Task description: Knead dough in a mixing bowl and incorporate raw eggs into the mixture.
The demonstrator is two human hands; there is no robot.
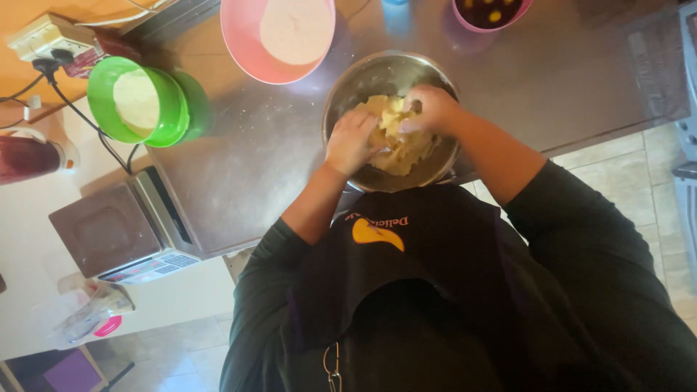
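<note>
A round steel bowl stands at the near edge of the dark counter and holds a pale yellow lumpy dough. My left hand is inside the bowl on its left side, fingers curled into the dough. My right hand is over the middle of the bowl, closed around a lump of the same dough. Both forearms reach in from dark sleeves pushed up, above a dark apron with a yellow patch.
A pink bowl of white flour sits behind the steel bowl. A green bowl with white powder stands to the left. A kitchen scale lies at the counter's left end. Another pink bowl with dark contents is at the back. Tiled floor lies on the right.
</note>
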